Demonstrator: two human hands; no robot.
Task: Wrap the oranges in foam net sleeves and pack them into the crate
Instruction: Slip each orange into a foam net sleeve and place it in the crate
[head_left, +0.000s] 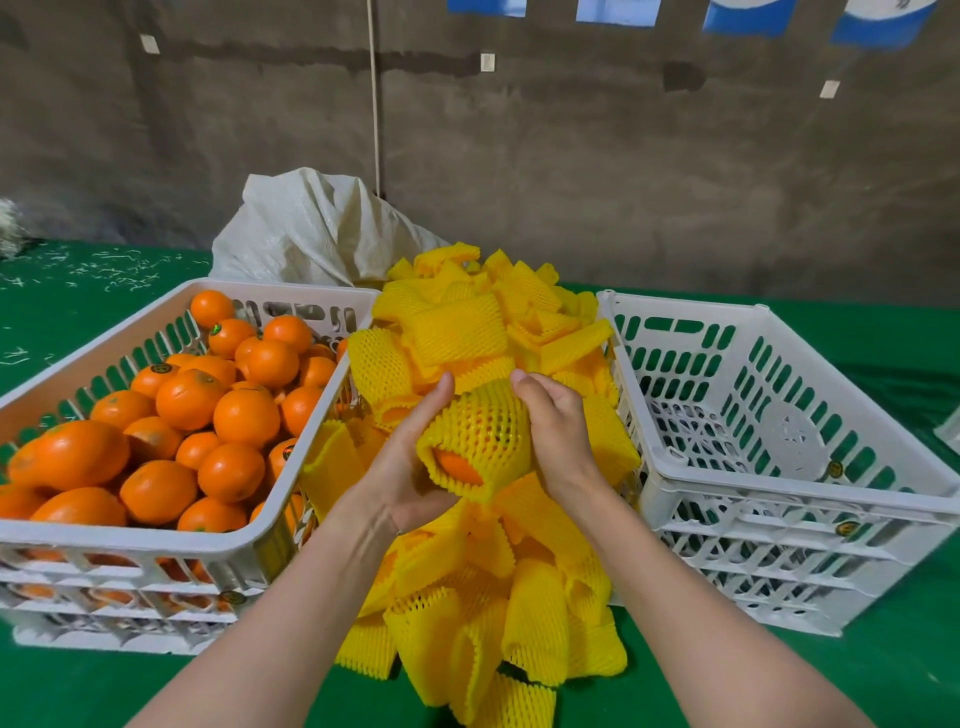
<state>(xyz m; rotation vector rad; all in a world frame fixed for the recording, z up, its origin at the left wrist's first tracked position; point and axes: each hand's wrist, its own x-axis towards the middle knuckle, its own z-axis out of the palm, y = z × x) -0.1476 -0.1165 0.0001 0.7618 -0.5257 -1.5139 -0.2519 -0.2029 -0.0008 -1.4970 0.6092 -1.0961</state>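
Note:
Between my hands is an orange (458, 466) inside a yellow foam net sleeve (480, 434); bare peel shows at the sleeve's near open end. My left hand (410, 462) cups it from the left and below, thumb up along its side. My right hand (558, 431) grips the sleeve's right side. Under my hands lies a big pile of yellow foam net sleeves (493, 613). A white crate (130, 535) on the left holds several bare oranges (244, 415). The white crate (810, 483) on the right has no fruit in it.
A green cloth (883, 675) covers the table. A crumpled white woven sack (317, 228) lies behind the sleeve pile, against a brown wall. Another white object (950, 428) shows at the far right edge. White shreds litter the cloth at the back left.

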